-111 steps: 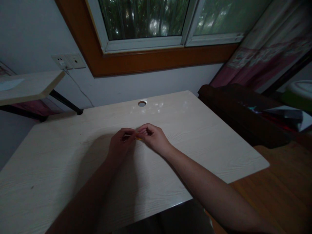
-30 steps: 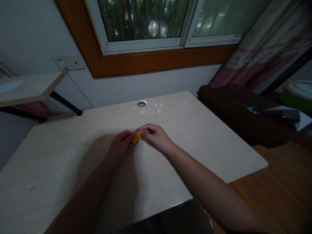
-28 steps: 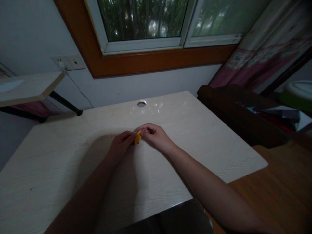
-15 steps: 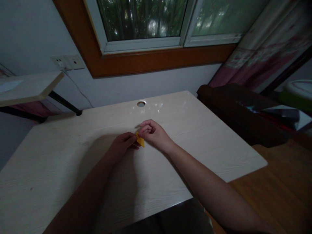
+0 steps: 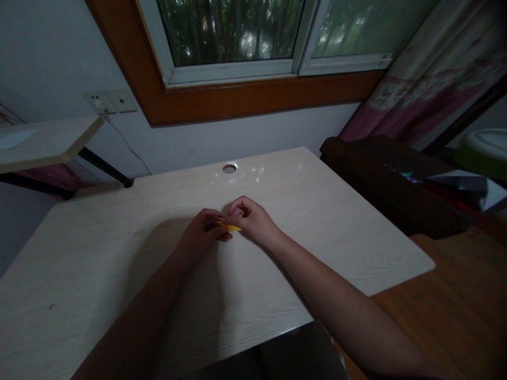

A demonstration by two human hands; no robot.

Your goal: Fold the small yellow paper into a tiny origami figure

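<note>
A small folded piece of yellow paper (image 5: 229,228) lies low over the middle of a pale wooden desk (image 5: 119,264), seen almost edge-on. My left hand (image 5: 204,231) pinches its left end with curled fingers. My right hand (image 5: 250,220) meets it from the right, fingers bent and closed on the paper's other end. Both hands touch each other over the paper, and most of the paper is hidden by the fingers.
A round cable hole (image 5: 229,168) sits near the desk's far edge, below a window (image 5: 237,37). A side shelf (image 5: 43,140) juts in at the left, wall sockets (image 5: 111,100) above it. A dark sofa (image 5: 396,179) and curtain (image 5: 431,84) stand at the right.
The yellow paper stood upright between my fingers a second ago; it has since turned down and now lies nearly flat. Both hands stayed in the same spot, working it with the fingertips.
</note>
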